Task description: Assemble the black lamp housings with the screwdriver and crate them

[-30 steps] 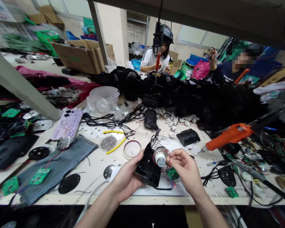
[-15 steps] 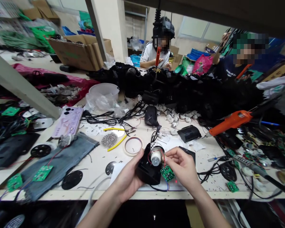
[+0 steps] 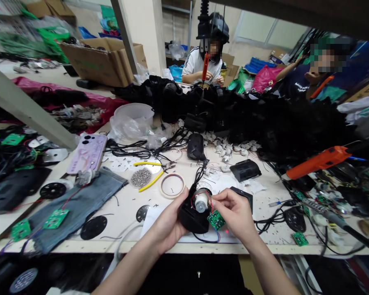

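Black plastic shell (image 3: 192,221), between the two hands, with a white motor (image 3: 201,203) sitting in its upper part, metal end toward the worker. Left hand (image 3: 169,224): half-curled round the shell's near-left side, thumb up along the edge, a firm cradle. Right hand (image 3: 235,211): thumb and forefinger brought together in a small pinch, apparently on the red wire (image 3: 210,201) beside the motor (whether a fingertip also bears on the motor, the view does not tell).

Good practice here, as judged: let the left hand do the steadying, keep the right hand's pull light, and guide the wire by its length rather than by its joints. The green board (image 3: 216,220), just below the right fingertips, seems to hang by thin leads; best kept slack and unsnagged.

Pose: both forearms rise from the near edge and converge, wrists low. Tape roll (image 3: 162,189) lies just beyond the left hand.
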The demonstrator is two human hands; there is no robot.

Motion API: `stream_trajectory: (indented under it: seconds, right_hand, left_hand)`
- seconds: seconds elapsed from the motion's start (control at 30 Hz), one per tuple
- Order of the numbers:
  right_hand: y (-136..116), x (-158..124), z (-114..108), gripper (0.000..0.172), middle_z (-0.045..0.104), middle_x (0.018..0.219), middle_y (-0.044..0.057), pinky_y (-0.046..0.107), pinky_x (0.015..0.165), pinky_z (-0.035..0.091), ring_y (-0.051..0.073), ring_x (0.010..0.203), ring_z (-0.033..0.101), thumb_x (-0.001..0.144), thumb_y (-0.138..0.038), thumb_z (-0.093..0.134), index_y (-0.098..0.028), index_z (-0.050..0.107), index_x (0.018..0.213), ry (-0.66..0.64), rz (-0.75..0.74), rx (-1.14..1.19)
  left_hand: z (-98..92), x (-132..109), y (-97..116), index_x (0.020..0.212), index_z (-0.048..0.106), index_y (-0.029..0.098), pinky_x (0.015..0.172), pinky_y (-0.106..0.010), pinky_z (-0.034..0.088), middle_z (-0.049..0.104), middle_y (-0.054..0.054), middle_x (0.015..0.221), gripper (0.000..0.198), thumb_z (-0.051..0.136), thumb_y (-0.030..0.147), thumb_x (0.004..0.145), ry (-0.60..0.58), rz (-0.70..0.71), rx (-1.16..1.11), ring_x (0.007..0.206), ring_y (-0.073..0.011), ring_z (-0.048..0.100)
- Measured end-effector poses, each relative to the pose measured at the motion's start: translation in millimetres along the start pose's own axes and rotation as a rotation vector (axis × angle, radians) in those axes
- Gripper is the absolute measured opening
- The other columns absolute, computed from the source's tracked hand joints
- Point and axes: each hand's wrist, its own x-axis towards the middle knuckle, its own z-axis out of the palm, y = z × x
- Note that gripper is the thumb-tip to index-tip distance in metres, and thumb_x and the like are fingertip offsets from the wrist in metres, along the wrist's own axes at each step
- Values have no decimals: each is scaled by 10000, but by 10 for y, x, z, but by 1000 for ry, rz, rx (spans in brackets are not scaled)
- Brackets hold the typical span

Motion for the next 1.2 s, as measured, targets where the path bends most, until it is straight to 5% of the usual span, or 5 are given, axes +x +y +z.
stream_trajectory:
  seconds: [0.63,1.2]
  right_hand:
    - [24,-2,-23,176,641,562,23,230,470,407,119,477,537,711,-334,686,-168,638,679,-54,3,-40]
    - [11,0,-110,182,632,614,9,223,495,413,109,510,543,737,-302,673,-170,582,652,-227,-12,-6]
  left_hand:
    - [67,4,-36,968,715,84,678,-279,543,747,-91,756,415,461,410,941,-5,37,-9,624,-169,663]
    - [31,70,-123,999,640,144,665,-239,511,727,-54,877,309,596,421,870,30,137,56,716,-150,641]
